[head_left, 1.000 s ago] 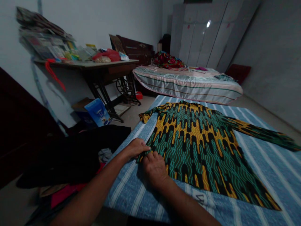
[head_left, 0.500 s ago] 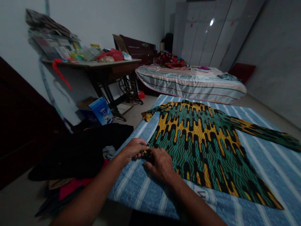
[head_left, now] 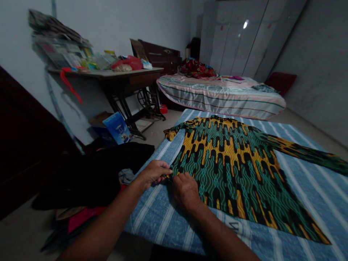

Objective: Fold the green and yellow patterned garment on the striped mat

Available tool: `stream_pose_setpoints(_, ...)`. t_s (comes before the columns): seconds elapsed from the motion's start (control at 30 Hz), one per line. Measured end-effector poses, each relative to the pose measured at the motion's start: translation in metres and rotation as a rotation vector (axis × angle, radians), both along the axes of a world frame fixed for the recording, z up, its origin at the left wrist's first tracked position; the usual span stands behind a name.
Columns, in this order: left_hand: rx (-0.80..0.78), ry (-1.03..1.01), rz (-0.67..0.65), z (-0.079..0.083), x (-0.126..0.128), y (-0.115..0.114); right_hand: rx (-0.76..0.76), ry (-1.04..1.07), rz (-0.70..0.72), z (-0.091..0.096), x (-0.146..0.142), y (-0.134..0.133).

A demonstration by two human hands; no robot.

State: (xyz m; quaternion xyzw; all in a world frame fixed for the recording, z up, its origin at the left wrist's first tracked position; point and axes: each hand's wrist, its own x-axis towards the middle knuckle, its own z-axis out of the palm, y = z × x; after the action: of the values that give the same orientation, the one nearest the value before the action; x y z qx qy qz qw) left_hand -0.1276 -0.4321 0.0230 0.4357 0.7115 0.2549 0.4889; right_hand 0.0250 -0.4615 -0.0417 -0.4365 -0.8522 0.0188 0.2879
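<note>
Left hand [head_left: 156, 172] pinches corner of patterned shirt [head_left: 225, 163], thumb against fingers; right hand [head_left: 187, 191] curled at edge, fingertips hidden, grip unclear; uneven tugging could skew shirt

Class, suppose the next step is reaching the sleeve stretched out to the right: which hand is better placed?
Probably the right hand: it is nearer that sleeve, though its grip is hidden. The left hand is farther off and pinches a corner of the patterned shirt.

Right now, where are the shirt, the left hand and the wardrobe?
Shirt [head_left: 228, 163], head view: middle of its body.
Left hand [head_left: 154, 171], head view: its back.
Wardrobe [head_left: 243, 47], head view: a door front.
</note>
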Motion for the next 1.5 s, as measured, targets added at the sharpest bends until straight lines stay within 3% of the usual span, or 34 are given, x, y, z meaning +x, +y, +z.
stream_pose_setpoints(0.2, 0.041, 0.087, 0.062, -0.002, 0.003, 0.011, 0.024, 0.05, 0.014, -0.002, 0.0, 0.0)
stream_pose_setpoints(0.4, 0.008, -0.031, 0.182, -0.004, 0.02, 0.04, 0.018, 0.135, 0.003, -0.002, -0.001, 0.002)
stream_pose_setpoints(0.63, -0.034, -0.012, 0.17, -0.009, 0.028, 0.069, -0.02, 0.189, 0.011, -0.001, 0.0, 0.004)
stream_pose_setpoints(0.97, 0.053, 0.17, 0.109, -0.014, 0.028, 0.068, -0.132, 0.166, 0.015, 0.002, 0.0, 0.004)
stream_pose_setpoints(1.3, 0.131, 0.303, 0.083, -0.023, 0.022, 0.068, -0.12, 0.158, 0.018, 0.003, 0.0, 0.004)
stream_pose_setpoints(1.5, 0.102, 0.168, 0.015, -0.017, 0.019, 0.067, -0.127, 0.138, 0.02, 0.004, 0.001, 0.004)
